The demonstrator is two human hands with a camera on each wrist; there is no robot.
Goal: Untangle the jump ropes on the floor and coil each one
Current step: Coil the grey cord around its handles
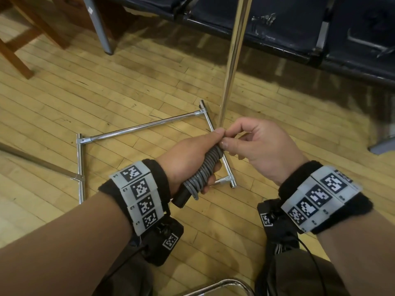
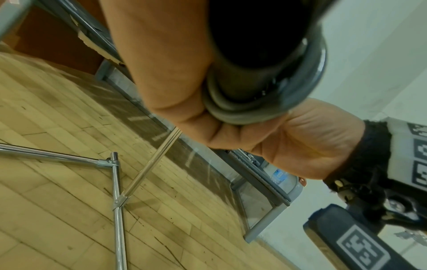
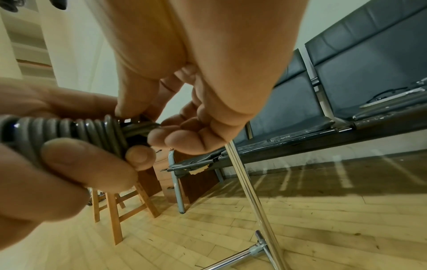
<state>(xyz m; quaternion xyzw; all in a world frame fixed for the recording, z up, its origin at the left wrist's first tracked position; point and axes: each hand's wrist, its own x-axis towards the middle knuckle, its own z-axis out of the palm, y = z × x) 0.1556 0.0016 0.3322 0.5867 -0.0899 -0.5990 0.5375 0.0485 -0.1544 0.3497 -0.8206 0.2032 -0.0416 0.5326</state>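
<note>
Grey jump rope (image 1: pixel 203 170) coiled tightly round its black handle (held above the floor)

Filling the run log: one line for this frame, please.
left hand: grips coiled grey rope wound on black handle | right hand: pinches rope at coil's top end | stage: finishing coil
</note>
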